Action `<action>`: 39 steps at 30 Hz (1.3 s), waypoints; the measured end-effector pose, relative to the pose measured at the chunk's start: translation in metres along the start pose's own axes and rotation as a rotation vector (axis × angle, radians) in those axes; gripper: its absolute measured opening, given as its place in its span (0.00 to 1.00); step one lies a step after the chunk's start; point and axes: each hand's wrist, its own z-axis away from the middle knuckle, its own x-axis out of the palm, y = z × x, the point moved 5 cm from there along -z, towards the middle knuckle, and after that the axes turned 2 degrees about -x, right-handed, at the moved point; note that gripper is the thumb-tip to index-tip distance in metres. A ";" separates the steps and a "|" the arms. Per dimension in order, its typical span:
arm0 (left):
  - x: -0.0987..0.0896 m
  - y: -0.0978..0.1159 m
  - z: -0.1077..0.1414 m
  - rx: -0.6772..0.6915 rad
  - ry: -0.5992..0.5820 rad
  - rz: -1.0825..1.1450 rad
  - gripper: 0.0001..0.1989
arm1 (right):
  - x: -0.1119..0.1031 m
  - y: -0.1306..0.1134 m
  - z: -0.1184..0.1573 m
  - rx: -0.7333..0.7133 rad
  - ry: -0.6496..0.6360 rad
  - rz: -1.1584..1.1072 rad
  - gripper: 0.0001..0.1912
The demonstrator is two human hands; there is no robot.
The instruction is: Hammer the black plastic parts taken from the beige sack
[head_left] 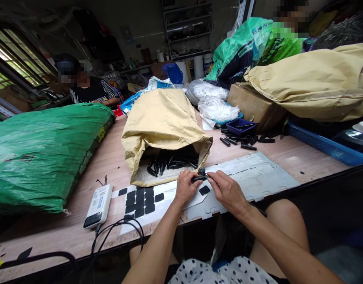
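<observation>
Both my hands meet over the grey sheet (pixel 258 173) at the table's front edge. My left hand (pixel 185 187) is closed on a slim black tube-shaped piece (pixel 199 178). My right hand (pixel 227 191) pinches a thin, metallic-looking stem with a dark round head (pixel 202 171), which touches or overlaps the black piece; its exact kind is too small to tell. Just below my fingers a black rounded square patch (pixel 204 190) lies on white paper. Beyond my hands, a beige sack (pixel 166 114) lies with its mouth towards me, with several black tube-shaped pieces (pixel 162 166) inside.
Several black rounded patches (pixel 140 201) stick on a white sheet at left. A white power bank (pixel 98 206) with cables lies nearby. A green sack (pixel 45 154) bulges at left. More black pieces (pixel 248 147) lie by a purple tray (pixel 239 128); a blue tray (pixel 326 144) stands right. Two people sit beyond.
</observation>
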 end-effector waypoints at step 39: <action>-0.001 -0.001 0.001 -0.023 -0.054 -0.002 0.05 | -0.005 0.100 -0.013 0.181 -0.019 0.563 0.12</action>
